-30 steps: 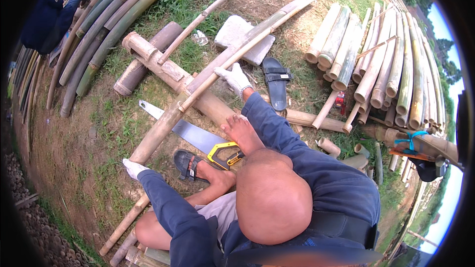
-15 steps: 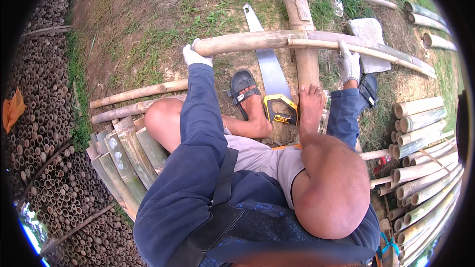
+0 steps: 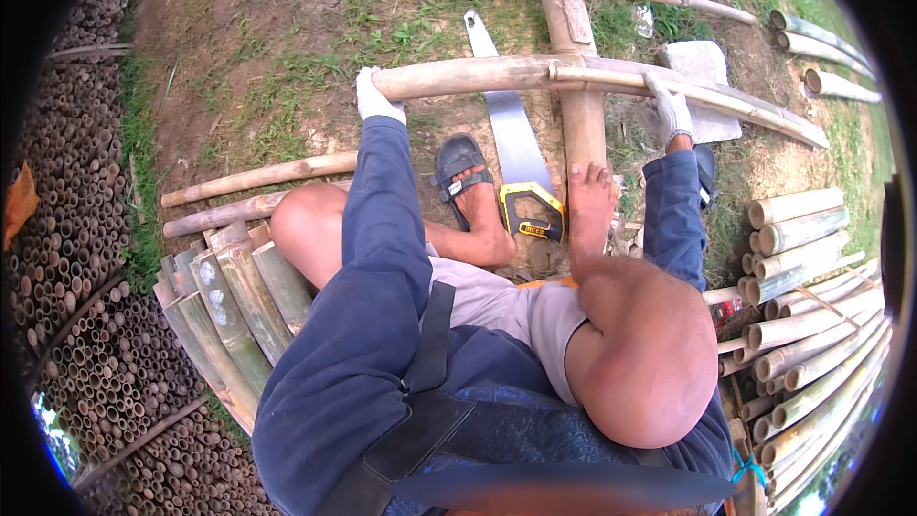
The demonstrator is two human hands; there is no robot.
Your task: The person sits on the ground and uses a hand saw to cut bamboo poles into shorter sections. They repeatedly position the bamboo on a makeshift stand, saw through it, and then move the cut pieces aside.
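Observation:
My left hand point(image 3: 374, 97), in a white glove, is closed round the left end of a thick bamboo pole point(image 3: 458, 77). This pole lies crosswise over a second bamboo pole point(image 3: 585, 129) that points away from me. A thinner bamboo stick point(image 3: 702, 96) runs along the near side of the right part of the crosswise pole. My right hand point(image 3: 671, 112), also gloved, grips the stick from the near side, its fingertips over it; part of the grip is hidden. A handsaw point(image 3: 514, 134) with a yellow and black handle lies on the ground under the crosswise pole.
My bare right foot rests against the pole pointing away; my sandaled left foot point(image 3: 463, 172) is left of the saw. A pale stone block point(image 3: 702, 62) lies behind my right hand. Cut bamboo is stacked at right point(image 3: 798, 229), left point(image 3: 244, 301) and far left point(image 3: 86, 229).
Both hands keep their holds on the bamboo. The whole view has shifted slightly, so most things appear a little further left. My right sleeve shows a little more.

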